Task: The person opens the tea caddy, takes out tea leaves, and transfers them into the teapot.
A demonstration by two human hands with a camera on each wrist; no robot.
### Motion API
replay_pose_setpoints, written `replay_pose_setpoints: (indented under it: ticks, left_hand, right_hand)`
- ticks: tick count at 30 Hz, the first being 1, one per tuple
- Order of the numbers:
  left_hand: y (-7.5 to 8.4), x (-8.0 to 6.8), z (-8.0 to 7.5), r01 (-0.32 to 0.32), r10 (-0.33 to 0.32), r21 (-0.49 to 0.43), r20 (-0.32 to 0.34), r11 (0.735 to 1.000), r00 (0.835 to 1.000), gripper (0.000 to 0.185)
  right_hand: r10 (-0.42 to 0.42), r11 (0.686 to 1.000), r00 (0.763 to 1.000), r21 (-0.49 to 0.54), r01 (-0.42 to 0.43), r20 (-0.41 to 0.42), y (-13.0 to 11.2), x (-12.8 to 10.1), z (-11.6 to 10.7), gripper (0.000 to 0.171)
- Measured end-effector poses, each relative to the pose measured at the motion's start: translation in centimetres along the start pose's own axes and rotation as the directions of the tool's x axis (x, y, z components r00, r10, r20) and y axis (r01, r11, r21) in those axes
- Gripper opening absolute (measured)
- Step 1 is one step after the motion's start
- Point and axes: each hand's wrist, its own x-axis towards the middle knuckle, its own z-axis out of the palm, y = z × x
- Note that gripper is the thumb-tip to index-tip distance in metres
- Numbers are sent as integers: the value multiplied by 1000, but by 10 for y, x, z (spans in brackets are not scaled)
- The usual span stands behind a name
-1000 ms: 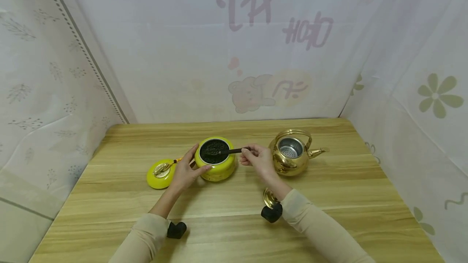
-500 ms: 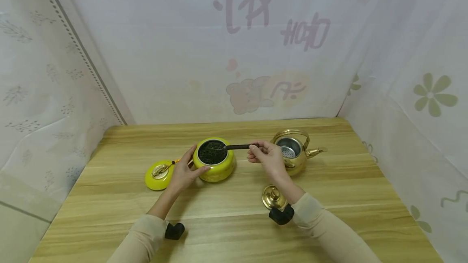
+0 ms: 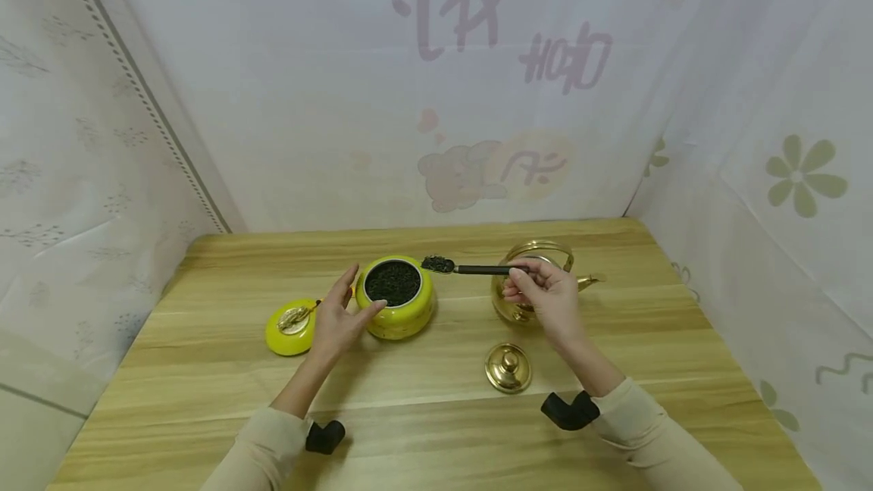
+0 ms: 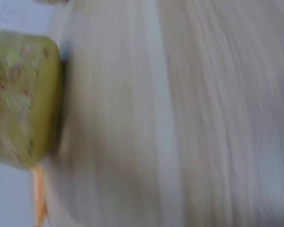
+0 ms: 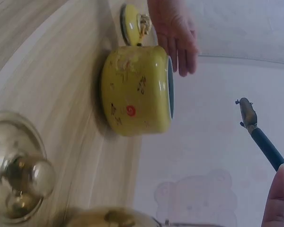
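One view only | head: teapot (image 3: 528, 290) | wrists: unseen

Loaded spoon (image 3: 464, 268) now out of jar (image 3: 398, 307)

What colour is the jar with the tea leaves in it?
The jar is bright yellow with small speckled marks and a red dot. The right wrist view shows it best.

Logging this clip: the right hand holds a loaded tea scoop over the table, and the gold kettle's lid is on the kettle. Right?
Not quite. The gold lid lies on the table, off the kettle, as the head view shows. The right hand does hold the loaded scoop.
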Motion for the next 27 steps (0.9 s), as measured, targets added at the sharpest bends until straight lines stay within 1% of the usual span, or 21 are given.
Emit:
replay_pose_setpoints:
  ticks: [1, 4, 6, 8, 10, 12, 14, 16, 19, 23, 27]
  left_hand:
    - [8, -2, 2, -10, 9, -33, -21, 999, 1000, 74]
    - [16, -2, 14, -90, 82, -117, -77, 989, 994, 69]
    - [18, -2, 24, -149, 135, -167, -90, 975, 987, 67]
    - [20, -1, 36, -188, 177, -192, -71, 963, 982, 67]
    - [21, 0, 50, -206, 204, -194, -32, 959, 978, 67]
    - [22, 1, 65, -208, 215, -194, 18, 959, 976, 68]
    - [25, 1, 80, -189, 206, -199, 67, 961, 976, 70]
    - [27, 2, 94, -160, 186, -210, 111, 964, 976, 71]
    - [28, 4, 113, -96, 134, -220, 162, 971, 978, 73]
    - [26, 10, 137, -18, 65, -214, 211, 977, 975, 75]
    - [25, 16, 155, 10, 35, -179, 248, 984, 968, 78]
  right_hand:
    - [-8, 1000, 1000, 4, 8, -7, -2, -1, -5, 27]
    - [-27, 1000, 999, 5, 28, -36, -7, -6, -19, 17]
    - [-37, 999, 998, 8, 37, -53, -9, -10, -30, 10]
    - [-42, 999, 996, 11, 43, -73, -12, -13, -40, 8]
    - [-47, 999, 995, 11, 49, -93, -14, -17, -50, 10]
    - [-52, 999, 992, 8, 53, -115, -15, -20, -60, 10]
    - [-55, 999, 988, -7, 54, -146, -16, -23, -70, 8]
    - [-59, 998, 983, -31, 55, -176, -16, -25, -78, 11]
    - [-60, 997, 974, -61, 48, -219, -15, -26, -89, 16]
    - [-54, 995, 967, -91, 33, -248, -11, -27, -101, 20]
    - [-50, 993, 965, -120, 20, -257, -7, -28, -109, 28]
